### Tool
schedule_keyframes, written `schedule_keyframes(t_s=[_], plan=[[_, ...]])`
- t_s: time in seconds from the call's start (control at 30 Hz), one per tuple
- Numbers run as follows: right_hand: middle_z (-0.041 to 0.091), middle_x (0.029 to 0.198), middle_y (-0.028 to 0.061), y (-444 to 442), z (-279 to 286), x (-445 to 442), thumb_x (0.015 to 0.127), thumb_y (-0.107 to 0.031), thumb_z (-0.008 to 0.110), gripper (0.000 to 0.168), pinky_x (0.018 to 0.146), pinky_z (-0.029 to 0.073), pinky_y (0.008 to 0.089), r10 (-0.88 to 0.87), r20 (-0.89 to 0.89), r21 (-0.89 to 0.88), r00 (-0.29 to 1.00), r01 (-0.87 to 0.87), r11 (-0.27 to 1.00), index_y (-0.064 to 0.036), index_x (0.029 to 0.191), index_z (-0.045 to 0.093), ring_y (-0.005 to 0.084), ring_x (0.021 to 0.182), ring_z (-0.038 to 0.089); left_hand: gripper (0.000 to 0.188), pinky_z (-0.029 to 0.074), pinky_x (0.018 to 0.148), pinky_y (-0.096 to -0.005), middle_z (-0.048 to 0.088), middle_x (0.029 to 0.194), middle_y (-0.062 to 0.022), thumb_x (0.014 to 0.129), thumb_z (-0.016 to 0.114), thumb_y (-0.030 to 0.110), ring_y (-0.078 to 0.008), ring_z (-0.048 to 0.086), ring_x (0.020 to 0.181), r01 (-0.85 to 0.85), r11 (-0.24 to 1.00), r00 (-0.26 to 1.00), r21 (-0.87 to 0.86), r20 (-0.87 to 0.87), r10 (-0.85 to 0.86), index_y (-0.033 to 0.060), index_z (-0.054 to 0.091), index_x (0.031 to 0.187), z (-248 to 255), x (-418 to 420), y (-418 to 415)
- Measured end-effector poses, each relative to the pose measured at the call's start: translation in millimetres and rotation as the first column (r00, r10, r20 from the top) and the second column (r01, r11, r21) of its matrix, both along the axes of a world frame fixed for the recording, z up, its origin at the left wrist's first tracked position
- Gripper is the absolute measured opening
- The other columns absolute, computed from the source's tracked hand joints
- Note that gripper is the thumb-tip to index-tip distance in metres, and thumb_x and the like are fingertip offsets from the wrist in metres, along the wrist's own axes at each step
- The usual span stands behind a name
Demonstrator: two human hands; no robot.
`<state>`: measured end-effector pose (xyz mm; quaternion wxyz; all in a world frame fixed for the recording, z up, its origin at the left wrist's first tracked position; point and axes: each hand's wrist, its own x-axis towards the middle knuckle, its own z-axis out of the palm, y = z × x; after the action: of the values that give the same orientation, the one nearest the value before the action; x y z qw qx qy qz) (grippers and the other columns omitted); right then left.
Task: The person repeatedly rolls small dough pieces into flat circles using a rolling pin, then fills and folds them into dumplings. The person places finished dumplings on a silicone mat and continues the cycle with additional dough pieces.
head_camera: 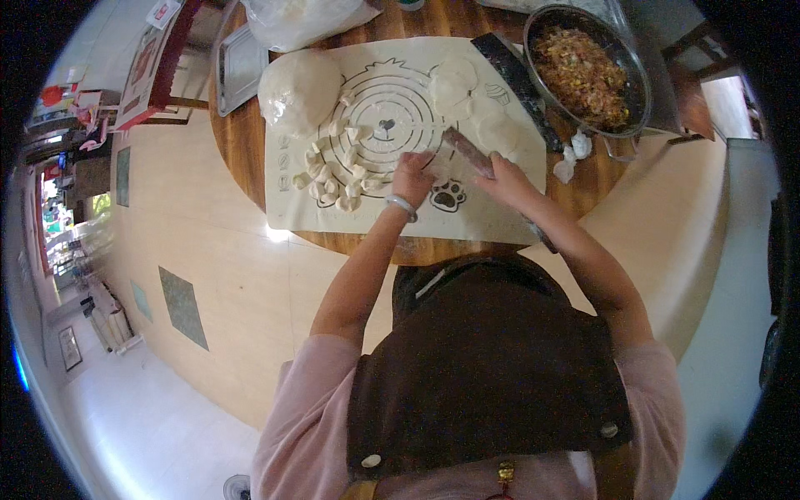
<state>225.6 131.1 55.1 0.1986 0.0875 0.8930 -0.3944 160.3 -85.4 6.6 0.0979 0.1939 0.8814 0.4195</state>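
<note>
My right hand (509, 181) grips a dark wooden rolling pin (469, 152), held slantwise with its far end over the printed rings of the pastry mat (300, 219). My left hand (412, 178), with a pale bangle at the wrist, has its fingers curled at the edge of a thin, blurred dough round (449, 165) between the hands. Left of it lie several small dough pieces (353, 187). Flat dough wrappers (453, 87) rest at the mat's far right, with more (500, 130) nearer. A large dough mound (300, 94), shiny as if under plastic, sits at the far left.
A metal pan of minced filling (581, 78) stands at the table's right, beside a long black flat object (519, 87) and crumpled white tissue (574, 156). At the back left are a metal tray (242, 72) and a plastic bag (300, 22). The round wooden table (240, 156) curves around the mat.
</note>
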Motion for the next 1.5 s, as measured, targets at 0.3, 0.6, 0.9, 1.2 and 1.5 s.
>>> schedule_keyframes(t_s=[0.3,0.6,0.9,1.2,1.5], plan=[[0.054,0.093,0.0225,-44,1,-9,0.078,-0.025,0.059,0.04,0.072,0.047,0.0446,0.338,-0.142,0.289,0.93,-0.288,0.913,0.002,0.104,0.045,0.0371,0.085,0.056,0.032,0.033,0.092,-0.0441,0.044,0.117,-0.0169,0.08,0.052,0.013,-0.0355,0.042,0.108,-0.061,0.997,0.909,-0.047,-0.416,0.036,0.0083,0.05,0.112,28,-26,6],[0.043,0.116,0.0219,-46,-32,-6,0.083,-0.036,0.05,0.049,0.09,0.032,0.051,0.201,-0.475,0.461,0.857,0.048,0.886,0.0,0.116,0.044,0.0387,0.103,0.043,0.055,0.007,0.102,-0.059,0.021,0.14,-0.0189,0.08,0.054,0.028,-0.0398,0.009,0.132,-0.14,0.893,0.94,-0.428,-0.34,-0.016,0.0158,0.036,0.13,4,-22,24],[0.019,0.139,0.0181,-60,-27,1,0.085,-0.036,0.049,0.058,0.104,0.011,0.055,0.1,-0.396,0.458,0.913,0.102,0.883,-0.008,0.132,0.032,0.0389,0.131,0.012,0.06,0.006,0.098,-0.0646,0.013,0.145,-0.0148,0.085,0.042,0.046,-0.0387,0.009,0.132,-0.029,0.82,0.941,-0.571,-0.292,-0.17,0.0237,0.026,0.138,11,-5,9],[0.012,0.143,0.0186,-59,-39,-8,0.085,-0.037,0.048,0.063,0.103,0.008,0.0576,0.09,-0.418,0.49,0.904,0.14,0.86,-0.013,0.138,0.023,0.0388,0.132,0.008,0.06,0.003,0.099,-0.0639,0.005,0.145,-0.0188,0.085,0.041,0.038,-0.0417,0.004,0.132,0.014,0.837,0.946,-0.547,-0.263,-0.187,0.017,0.021,0.139,15,-20,14],[0.013,0.143,0.0205,-50,-29,-36,0.086,-0.037,0.045,0.059,0.101,0.007,0.0604,0.104,-0.408,0.544,0.907,0.151,0.825,-0.009,0.135,0.028,0.0404,0.132,0.008,0.06,0.004,0.099,-0.0641,0.008,0.145,-0.0182,0.086,0.04,0.042,-0.0412,0.005,0.132,-0.091,0.864,0.939,-0.495,-0.331,-0.09,0.0172,0.023,0.138,5,-48,32]])
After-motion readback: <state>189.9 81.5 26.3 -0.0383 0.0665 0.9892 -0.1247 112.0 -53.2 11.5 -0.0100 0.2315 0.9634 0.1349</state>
